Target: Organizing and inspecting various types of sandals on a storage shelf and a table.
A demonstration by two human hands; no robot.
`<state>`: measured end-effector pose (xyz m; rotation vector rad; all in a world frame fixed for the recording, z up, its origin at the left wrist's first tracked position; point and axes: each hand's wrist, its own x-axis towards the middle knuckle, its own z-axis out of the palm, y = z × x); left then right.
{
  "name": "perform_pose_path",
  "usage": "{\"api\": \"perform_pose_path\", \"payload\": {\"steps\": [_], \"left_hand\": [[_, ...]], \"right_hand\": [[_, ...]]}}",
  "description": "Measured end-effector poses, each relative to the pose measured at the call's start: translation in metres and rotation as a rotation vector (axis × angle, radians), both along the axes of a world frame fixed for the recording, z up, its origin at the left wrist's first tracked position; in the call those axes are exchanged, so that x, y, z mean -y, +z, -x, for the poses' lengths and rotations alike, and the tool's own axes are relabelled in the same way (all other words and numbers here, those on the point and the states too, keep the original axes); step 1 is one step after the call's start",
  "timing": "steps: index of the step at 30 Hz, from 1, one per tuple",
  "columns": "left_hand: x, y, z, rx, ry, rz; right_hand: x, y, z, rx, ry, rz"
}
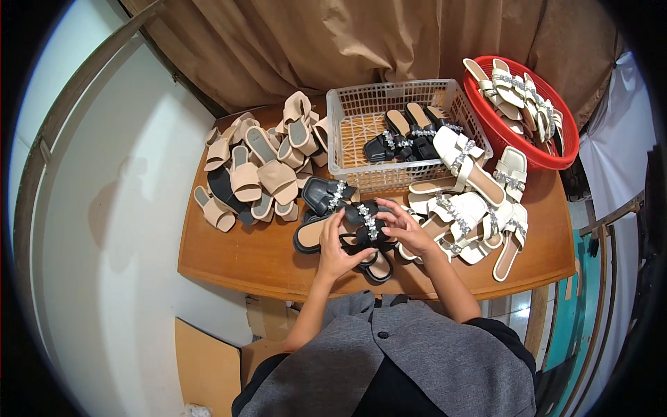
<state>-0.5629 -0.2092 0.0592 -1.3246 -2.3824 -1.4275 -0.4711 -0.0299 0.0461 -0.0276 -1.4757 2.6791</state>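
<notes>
Grey vest (pixel 445 354) right up close, then the left hand (pixel 336 257) and right hand (pixel 413 235) curved around opposite sides of a black sandal (pixel 367 221) above the table (pixel 236 258). Can't really tell if either one's actually gripping it. White sandals (pixel 464 213) heaped to the right, beige ones (pixel 278 179) left, crate (pixel 375 181) behind.

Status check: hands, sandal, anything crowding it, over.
Left hand, right hand either side of black jeweled sandal; grip unclear. More black sandals beside it. White sandals piled close to right hand.
</notes>
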Motion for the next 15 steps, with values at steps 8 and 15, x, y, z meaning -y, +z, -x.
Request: {"api": "perform_pose_path", "payload": {"steps": [8, 15], "left_hand": [[-0.016, 0.015, 0.020, -0.228, 0.129, 0.386], [-0.017, 0.005, 0.035, -0.072, 0.081, 0.303]], "right_hand": [[0.003, -0.009, 0.003, -0.036, -0.015, 0.208], [-0.003, -0.013, 0.006, -0.028, -0.121, -0.292]]}}
